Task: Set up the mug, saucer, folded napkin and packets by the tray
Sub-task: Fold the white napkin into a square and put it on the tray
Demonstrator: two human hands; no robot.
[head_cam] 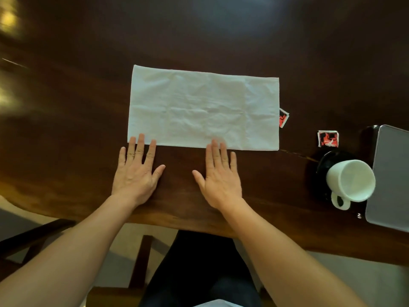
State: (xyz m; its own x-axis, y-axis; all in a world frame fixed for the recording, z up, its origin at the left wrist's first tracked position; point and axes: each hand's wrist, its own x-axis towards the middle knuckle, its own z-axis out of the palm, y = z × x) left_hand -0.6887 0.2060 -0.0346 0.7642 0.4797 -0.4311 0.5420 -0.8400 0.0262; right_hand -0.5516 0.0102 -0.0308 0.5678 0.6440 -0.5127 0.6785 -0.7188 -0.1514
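A white napkin point(202, 107) lies flat as a wide rectangle in the middle of the dark wooden table point(88, 107). My left hand point(136, 171) rests flat, fingers spread, its fingertips on the napkin's near left edge. My right hand point(219, 176) lies flat too, fingertips on the near edge at the middle. A white mug point(350, 181) stands on a black saucer point(327, 158) at the right. One red-and-black packet point(328, 138) lies behind the saucer. A second packet point(283, 118) peeks out from under the napkin's right edge. The grey tray point(391, 173) sits at the far right.
The table's near edge point(177, 227) runs just behind my wrists. A dark wooden chair frame point(44, 235) shows below the table at the left, with my legs in dark trousers point(199, 273) under the edge.
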